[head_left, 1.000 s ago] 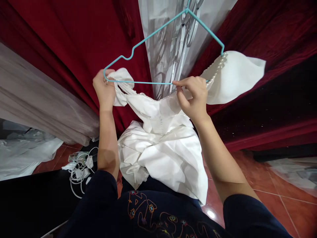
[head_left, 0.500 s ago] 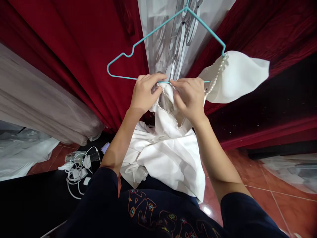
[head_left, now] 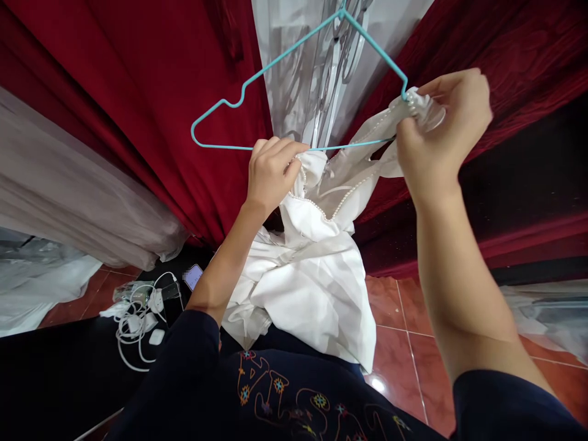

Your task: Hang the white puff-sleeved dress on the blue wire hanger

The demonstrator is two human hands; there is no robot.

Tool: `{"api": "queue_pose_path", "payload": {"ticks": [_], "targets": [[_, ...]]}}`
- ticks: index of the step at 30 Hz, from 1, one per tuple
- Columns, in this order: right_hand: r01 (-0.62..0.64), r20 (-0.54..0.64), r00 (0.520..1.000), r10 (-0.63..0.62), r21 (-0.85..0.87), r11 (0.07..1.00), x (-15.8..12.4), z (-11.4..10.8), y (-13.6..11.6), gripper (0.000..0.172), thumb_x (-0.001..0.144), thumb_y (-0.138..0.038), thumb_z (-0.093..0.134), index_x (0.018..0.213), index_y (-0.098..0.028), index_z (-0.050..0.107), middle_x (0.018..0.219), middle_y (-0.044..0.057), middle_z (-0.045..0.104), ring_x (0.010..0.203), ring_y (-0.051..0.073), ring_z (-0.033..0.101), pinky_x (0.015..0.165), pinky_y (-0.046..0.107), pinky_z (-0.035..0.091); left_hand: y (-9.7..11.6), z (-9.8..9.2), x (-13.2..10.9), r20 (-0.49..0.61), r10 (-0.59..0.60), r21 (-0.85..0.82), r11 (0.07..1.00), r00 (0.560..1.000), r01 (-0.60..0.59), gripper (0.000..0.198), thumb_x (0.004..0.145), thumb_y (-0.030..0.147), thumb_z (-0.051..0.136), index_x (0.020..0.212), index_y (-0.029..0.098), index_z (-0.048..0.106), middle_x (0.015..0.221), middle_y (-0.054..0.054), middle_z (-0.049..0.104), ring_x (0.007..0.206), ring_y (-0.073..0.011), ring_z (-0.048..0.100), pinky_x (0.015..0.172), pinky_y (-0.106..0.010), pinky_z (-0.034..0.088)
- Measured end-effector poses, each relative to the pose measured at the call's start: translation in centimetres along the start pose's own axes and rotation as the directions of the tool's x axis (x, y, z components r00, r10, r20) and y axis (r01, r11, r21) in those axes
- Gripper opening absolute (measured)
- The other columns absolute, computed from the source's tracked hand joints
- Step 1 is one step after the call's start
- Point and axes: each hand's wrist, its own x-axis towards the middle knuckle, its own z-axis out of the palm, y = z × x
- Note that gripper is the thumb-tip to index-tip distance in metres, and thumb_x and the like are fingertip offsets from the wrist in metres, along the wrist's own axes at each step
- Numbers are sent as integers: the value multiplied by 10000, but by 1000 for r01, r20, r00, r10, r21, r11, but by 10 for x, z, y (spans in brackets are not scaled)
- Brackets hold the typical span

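A white dress (head_left: 316,275) with pearl trim hangs partly from a light-blue hanger (head_left: 294,46) and drapes down over my lap. My left hand (head_left: 274,174) is closed on the dress's upper edge, at the hanger's bottom bar left of its middle. At the hanger's right end, my right hand (head_left: 445,131) grips the pearl-edged strap, which lies against the notch there. Its fingertips are partly hidden behind the hand and fabric. The left notch of the hanger is bare. Between my hands the pearl-lined neckline sags in a V.
Red curtains (head_left: 160,110) and grey-white drapes (head_left: 68,184) surround me. On a black surface (head_left: 55,373) at the left lie tangled white cables (head_left: 133,331) and a phone (head_left: 193,275). Red floor tiles (head_left: 390,343) show below right.
My right hand has moved from the middle of the bottom bar to the hanger's right end and taken hold of the strap there. My left hand stays nearly in place.
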Motion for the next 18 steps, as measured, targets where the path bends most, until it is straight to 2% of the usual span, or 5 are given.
{"api": "queue_pose_path", "payload": {"ticks": [3,7,10,15,18], "targets": [[-40,-43,998,41,23,999,14,-7,10,234,757,51,582,828,-126,718,779,65,683,679,144,578,654,327,404,-2,-2,2,-15,-33,-16,999,999,33,264,953,64,546,1024,244,724,1007,-6,758,1004,-238,669,1085,-491,459],[-92,-172,980,97,34,995,23,-11,36,181,793,38,598,737,-99,702,739,27,670,705,133,623,667,324,420,-4,-2,6,-4,-60,-43,997,998,60,245,948,51,559,980,231,721,976,-8,756,961,-233,671,1070,-493,466],[-136,-208,966,152,87,987,24,-5,52,248,787,88,573,725,-126,684,745,26,692,711,131,646,657,303,437,-3,-3,6,2,-68,-56,996,998,68,234,950,61,562,961,231,722,965,-7,757,950,-231,674,1065,-492,473],[-353,-163,910,381,176,919,27,17,65,323,769,162,543,651,-110,671,620,41,646,587,101,578,562,280,373,-4,-10,3,-17,-54,-52,997,998,53,241,932,73,556,945,244,725,931,2,751,924,-223,670,1061,-490,484],[-484,-67,858,510,230,844,27,27,75,231,835,67,609,717,-102,713,645,59,667,529,83,537,543,287,367,-6,-11,2,-29,-53,-51,997,998,52,231,937,78,554,928,242,717,905,-1,738,939,-228,670,1078,-500,476]]}}
